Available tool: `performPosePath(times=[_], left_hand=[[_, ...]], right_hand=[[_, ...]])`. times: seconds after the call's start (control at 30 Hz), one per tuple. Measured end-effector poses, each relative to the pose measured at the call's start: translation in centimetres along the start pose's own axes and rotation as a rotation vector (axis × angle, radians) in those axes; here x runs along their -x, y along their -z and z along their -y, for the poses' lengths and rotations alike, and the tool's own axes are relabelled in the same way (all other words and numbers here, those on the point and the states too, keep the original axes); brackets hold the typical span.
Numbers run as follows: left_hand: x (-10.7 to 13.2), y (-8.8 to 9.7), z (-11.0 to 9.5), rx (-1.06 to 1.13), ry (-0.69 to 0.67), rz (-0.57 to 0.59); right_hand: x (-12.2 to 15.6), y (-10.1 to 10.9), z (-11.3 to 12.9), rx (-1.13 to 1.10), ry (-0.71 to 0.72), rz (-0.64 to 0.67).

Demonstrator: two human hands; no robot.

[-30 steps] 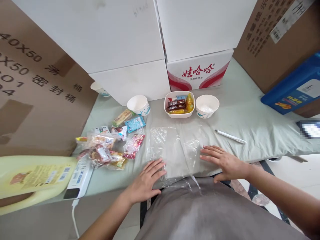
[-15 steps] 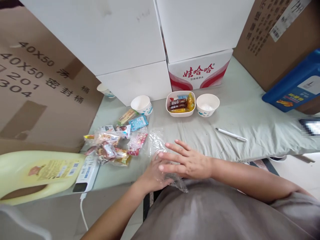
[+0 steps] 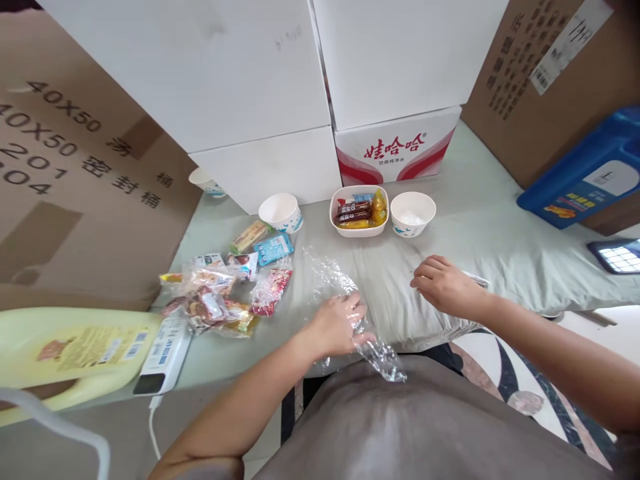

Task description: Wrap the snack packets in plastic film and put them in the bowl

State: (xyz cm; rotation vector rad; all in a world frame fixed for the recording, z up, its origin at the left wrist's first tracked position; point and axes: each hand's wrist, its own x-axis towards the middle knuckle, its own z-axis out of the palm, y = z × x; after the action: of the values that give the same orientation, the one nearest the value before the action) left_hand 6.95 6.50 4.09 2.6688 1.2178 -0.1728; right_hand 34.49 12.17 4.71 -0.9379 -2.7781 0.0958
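On my feed, the left hand [image 3: 340, 325] has its fingers curled around crinkled clear plastic film [image 3: 383, 363], glossy and creased; one end spreads ahead of the knuckles, the other trails past the bench's near edge against the grey shirt [image 3: 395, 427]. The right hand [image 3: 445, 285] has bent fingers bunched above the slim white pen [image 3: 477, 279]; I can't tell whether they grip it. Between the hands I have open room over soft, rumpled pale-green cloth [image 3: 387, 273]. Left of the left hand sits a heap of shiny wrapped snacks [image 3: 210, 303]; ahead of both hands, a smooth white rounded-rectangular tray [image 3: 359, 233] and a round white paper bowl [image 3: 407, 230] stand before flat-faced white cartons [image 3: 265, 177].
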Motion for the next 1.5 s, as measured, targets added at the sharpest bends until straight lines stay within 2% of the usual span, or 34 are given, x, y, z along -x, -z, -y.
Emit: performPosePath(times=[0.07, 0.13, 0.23, 0.3, 0.37, 0.5, 0.53, 0.6, 0.67, 0.77, 0.83, 0.9, 0.97, 1.03, 1.1, 1.2, 1.3, 1.4, 1.5], left_hand=[[-1.1, 0.0, -0.3, -0.039, 0.024, -0.016], [-2.6, -0.2, -0.7, -0.063, -0.006, -0.012], [-4.6, -0.9, -0.9, -0.099, -0.084, 0.022], [-5.5, -1.5, -0.6, -0.106, -0.101, 0.029], [-5.6, -2.0, -0.1, -0.065, -0.105, -0.013], [-4.5, -2.5, 2.3, 0.049, -0.089, -0.049], [-4.1, -2.6, 3.2, 0.061, -0.071, -0.033], [-3.4, -2.6, 5.2, 0.071, -0.025, -0.017], [-2.6, -2.4, 7.0, 0.070, 0.014, -0.037], [-0.9, -1.9, 8.4, 0.074, 0.070, -0.180], [0.6, -1.6, 7.9, 0.106, 0.063, -0.315], [2.4, -1.7, 6.6, 0.174, -0.020, -0.395], [4.3, -2.5, 4.9, 0.253, -0.158, -0.369], [5.9, -3.6, 3.3, 0.275, -0.268, -0.263], [7.0, -4.8, 2.4, 0.246, -0.288, -0.188], [7.8, -5.6, 1.9, 0.307, -0.209, -0.245], [7.6, -4.7, 2.0, 0.594, -0.059, -0.295], [6.7, -3.0, 2.8, 0.785, 0.200, -0.348], [4.7, -1.9, 4.2, 0.692, 0.394, -0.497]], right_hand=[[0.1, 1.4, 1.8, -0.151, 0.019, -0.112], [-0.4, 2.7, 5.0, -0.288, 0.125, -0.183], [-1.7, 3.4, 9.5, -0.378, 0.353, -0.165], [-2.6, 2.3, 10.7, -0.364, 0.395, -0.115], [-3.1, 0.2, 10.0, -0.281, 0.283, -0.048], [-2.4, -4.7, 5.0, -0.052, -0.169, 0.126], [-1.8, -5.7, 3.7, -0.012, -0.242, 0.144], [-0.5, -6.9, 1.8, 0.032, -0.287, 0.151], [0.8, -7.1, 0.8, 0.045, -0.303, 0.123], [2.2, -5.7, 0.5, -0.008, -0.308, 0.035], [2.9, -4.2, 0.5, -0.107, -0.263, -0.048], [3.9, -2.7, 0.3, -0.231, -0.180, -0.127], [5.0, -1.9, 0.3, -0.338, -0.065, -0.157], [6.3, -1.9, 0.5, -0.390, 0.061, -0.112], [7.3, -2.4, 1.0, -0.386, 0.143, -0.037], [8.0, -3.3, 1.7, -0.392, 0.130, 0.005], [7.7, -3.5, 2.2, -0.497, -0.004, -0.014], [6.5, -3.3, 2.3, -0.613, -0.248, -0.065], [4.2, -3.9, 2.3, -0.700, -0.535, -0.160]])
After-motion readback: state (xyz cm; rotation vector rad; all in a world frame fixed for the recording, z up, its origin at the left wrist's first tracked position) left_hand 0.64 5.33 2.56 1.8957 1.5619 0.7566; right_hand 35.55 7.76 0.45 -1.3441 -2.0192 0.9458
